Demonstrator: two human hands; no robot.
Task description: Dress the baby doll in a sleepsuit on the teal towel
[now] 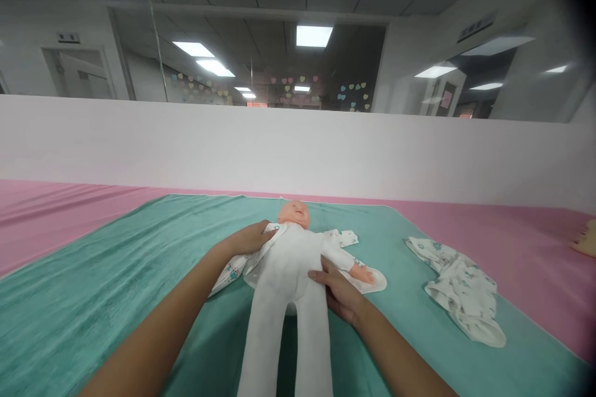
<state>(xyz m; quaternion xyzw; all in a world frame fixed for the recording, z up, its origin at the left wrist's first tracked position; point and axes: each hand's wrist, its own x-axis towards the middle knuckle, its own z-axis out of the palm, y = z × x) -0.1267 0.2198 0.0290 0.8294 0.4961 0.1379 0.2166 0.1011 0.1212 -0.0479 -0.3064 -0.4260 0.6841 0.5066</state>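
A baby doll [292,260] in white clothing lies on its back, head away from me and legs toward me. Under it is spread a white patterned baby shirt [344,237], with one sleeve out at each side. At the doll's shoulder on the left, my left hand [251,238] is closed on the shirt's edge; its fingertips are partly hidden. My right hand [342,288] grips the doll's side at the waist, thumb on top and fingers mostly out of sight. The doll's bare hand [362,273] rests over the shirt on the right.
A crumpled patterned baby garment [460,291] lies to the right on the green blanket [186,242]. Pink cloth [465,223] surrounds the blanket. A white low wall [279,149] with glass above stands behind. A beige object [585,239] sits at the far right edge.
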